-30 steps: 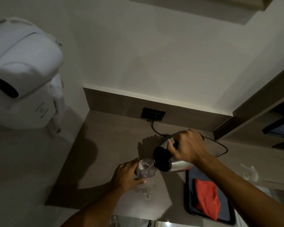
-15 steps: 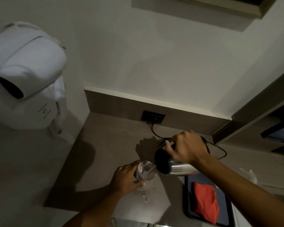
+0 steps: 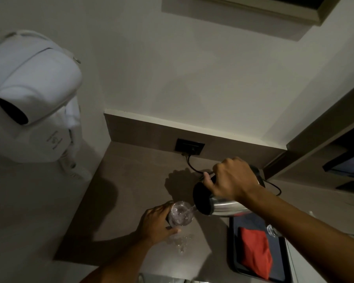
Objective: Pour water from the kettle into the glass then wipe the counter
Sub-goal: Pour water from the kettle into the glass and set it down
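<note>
Kettle point(image 3: 223, 207) tilted steeply, spout down toward glass point(image 3: 180, 215), thin stream of water point(image 3: 189, 210) running from spout into glass. Right hand point(image 3: 231, 180) closed tight round black handle on top, fingers curled, thumb along handle toward lid end. Steel body held above worktop point(image 3: 131, 180), over tray's back edge. Left hand point(image 3: 155, 223) wrapped round glass from its left side, fingers bent round wall, thumb at front. Glass upright near worktop's front edge, about mid-width; whether base touches surface cannot tell. Small puddle point(image 3: 180, 242) of drops on worktop just in front of glass. Black tray point(image 3: 233, 252) at front right corner, red cloth point(image 3: 255, 252) folded inside, untouched. Second clear glass point(image 3: 273, 230) at tray's right edge, partly hidden by right forearm. Black cord point(image 3: 192, 166) from socket point(image 3: 189, 146) in back upstand, running behind kettle. White hair dryer point(image 3: 33, 99) on left wall, well apart from worktop items.
</note>
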Available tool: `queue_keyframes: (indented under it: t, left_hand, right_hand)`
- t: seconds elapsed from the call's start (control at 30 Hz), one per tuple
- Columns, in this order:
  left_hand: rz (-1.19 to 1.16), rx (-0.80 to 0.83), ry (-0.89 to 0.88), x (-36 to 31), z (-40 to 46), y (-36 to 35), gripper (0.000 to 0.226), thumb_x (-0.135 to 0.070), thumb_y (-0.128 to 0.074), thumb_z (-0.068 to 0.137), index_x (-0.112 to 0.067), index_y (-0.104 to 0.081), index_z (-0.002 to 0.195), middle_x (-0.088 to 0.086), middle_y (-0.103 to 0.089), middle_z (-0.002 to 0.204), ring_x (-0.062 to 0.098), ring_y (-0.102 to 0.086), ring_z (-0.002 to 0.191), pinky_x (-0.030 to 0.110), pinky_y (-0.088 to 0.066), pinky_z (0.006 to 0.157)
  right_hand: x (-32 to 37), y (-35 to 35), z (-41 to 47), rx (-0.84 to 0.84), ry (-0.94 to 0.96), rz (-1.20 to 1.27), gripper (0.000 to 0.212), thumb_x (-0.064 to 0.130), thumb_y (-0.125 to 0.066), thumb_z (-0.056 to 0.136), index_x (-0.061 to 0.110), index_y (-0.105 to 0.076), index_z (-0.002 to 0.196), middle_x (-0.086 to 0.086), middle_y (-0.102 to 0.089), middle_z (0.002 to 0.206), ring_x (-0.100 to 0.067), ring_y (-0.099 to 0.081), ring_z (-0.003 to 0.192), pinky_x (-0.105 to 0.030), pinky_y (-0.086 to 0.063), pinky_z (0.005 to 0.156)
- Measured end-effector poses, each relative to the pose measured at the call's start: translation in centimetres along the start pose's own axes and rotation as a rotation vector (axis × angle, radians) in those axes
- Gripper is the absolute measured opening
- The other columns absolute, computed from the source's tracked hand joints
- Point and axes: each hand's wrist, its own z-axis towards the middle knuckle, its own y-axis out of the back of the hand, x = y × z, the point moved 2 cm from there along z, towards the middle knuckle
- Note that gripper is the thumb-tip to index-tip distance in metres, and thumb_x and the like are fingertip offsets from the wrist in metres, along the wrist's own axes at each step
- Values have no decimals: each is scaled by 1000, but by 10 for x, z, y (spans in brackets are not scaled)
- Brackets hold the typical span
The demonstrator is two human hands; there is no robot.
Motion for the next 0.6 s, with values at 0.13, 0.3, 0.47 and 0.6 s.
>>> queue_keyframes:
  t: [0.13,0.3,0.47,0.6]
  left_hand:
    - [-17,-5,3,-1,-1,1,94,-78,-65,60,-41,-39,143,-16,-62,132,9,-59,118,29,-43,104]
    - [-28,-45,-20,-3,-2,4,90,-75,-69,58,-44,-41,138,-18,-67,120,8,-65,104,21,-43,92]
    - [-32,-35,-17,-1,-1,3,93,-77,-68,58,-45,-39,140,-18,-65,125,8,-63,108,24,-44,95]
    - [-22,-31,-15,0,0,2,93,-77,-67,59,-44,-38,142,-18,-64,127,9,-62,113,31,-45,101]
  right_hand:
    - [-3,3,2,-4,-7,-14,57,53,-34,90,20,-36,43,10,-25,37,-8,-21,31,-21,-20,53]
    - [-6,9,3,-29,-12,-53,57,53,-36,90,21,-34,43,10,-26,38,-7,-24,31,-24,-27,57]
    - [-7,14,5,-39,-1,-86,57,52,-37,89,21,-32,42,9,-25,38,-7,-23,32,-25,-29,58]
    - [-5,14,5,-43,5,-89,57,52,-38,89,20,-33,42,9,-23,39,-6,-23,32,-25,-31,57]
